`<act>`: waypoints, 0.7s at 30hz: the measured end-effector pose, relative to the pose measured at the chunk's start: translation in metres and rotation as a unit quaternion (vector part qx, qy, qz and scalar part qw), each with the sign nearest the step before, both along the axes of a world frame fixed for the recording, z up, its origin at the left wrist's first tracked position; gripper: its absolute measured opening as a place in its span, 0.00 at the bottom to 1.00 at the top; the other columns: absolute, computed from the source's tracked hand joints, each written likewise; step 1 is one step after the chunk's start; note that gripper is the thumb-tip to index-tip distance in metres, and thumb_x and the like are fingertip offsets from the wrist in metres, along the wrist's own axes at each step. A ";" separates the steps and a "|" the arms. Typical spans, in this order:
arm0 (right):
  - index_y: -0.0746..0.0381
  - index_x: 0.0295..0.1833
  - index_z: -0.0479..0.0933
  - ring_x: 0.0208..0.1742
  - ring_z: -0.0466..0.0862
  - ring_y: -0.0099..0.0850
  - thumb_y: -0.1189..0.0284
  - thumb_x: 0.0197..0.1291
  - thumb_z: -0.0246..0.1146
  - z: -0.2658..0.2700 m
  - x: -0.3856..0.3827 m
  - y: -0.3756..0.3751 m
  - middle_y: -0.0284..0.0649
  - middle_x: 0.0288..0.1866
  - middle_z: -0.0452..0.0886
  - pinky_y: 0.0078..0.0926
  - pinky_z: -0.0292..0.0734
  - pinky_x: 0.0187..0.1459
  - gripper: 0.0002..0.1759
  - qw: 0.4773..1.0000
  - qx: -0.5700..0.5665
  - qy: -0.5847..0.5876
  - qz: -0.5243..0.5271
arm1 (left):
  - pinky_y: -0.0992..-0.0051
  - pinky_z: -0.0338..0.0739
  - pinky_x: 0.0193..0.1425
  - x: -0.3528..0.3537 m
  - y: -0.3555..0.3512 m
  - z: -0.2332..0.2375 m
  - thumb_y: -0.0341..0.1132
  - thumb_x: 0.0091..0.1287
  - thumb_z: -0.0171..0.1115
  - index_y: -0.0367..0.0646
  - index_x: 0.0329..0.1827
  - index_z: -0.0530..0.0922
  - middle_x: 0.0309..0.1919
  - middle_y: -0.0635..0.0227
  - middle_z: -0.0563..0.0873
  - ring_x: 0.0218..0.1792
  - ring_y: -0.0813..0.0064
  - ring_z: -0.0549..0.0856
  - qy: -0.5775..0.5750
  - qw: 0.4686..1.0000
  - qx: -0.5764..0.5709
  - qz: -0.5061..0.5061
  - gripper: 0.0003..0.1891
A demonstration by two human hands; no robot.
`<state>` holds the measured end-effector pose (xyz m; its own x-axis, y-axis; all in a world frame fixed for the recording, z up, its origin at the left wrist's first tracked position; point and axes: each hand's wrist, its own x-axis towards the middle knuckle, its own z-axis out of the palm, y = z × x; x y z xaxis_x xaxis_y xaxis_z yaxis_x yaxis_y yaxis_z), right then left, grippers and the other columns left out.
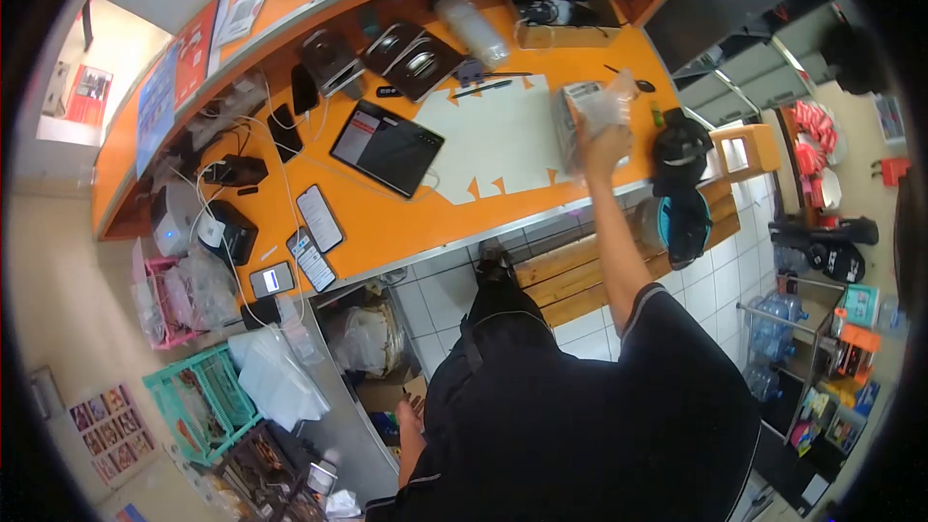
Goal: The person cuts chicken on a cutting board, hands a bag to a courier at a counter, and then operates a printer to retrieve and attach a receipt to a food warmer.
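My right hand (604, 150) reaches across the orange counter, its fingers closed on a box wrapped in clear plastic (568, 135). The loose plastic bunches up above my fingers. The box stands at the right end of a large white paper sheet (503, 140) with notched lower edges. My left hand (411, 422) hangs low by my side, fingers curled, next to a cardboard piece (414, 391) at the open cabinet below the counter. I cannot tell what, if anything, is in it.
Left of the paper lies a black tablet (387, 148) on the orange counter (377, 232). Several phones (320, 217) and tangled cables are farther left. Pens (483, 89) lie along the paper's top edge. A black cap (681, 143) sits at the counter's right end, beside a wooden bench (570, 275).
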<state>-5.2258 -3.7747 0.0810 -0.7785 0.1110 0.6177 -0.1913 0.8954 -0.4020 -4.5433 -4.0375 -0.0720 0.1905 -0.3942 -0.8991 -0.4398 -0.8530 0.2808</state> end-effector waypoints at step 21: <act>0.72 0.35 0.83 0.32 0.88 0.51 0.49 0.55 0.67 -0.242 0.577 0.314 0.59 0.31 0.86 0.44 0.82 0.39 0.30 0.718 0.159 -0.671 0.092 | 0.71 0.77 0.32 0.082 0.083 -0.085 0.48 0.69 0.69 0.44 0.61 0.77 0.38 0.62 0.88 0.33 0.71 0.85 0.165 0.963 -0.015 -0.213 0.24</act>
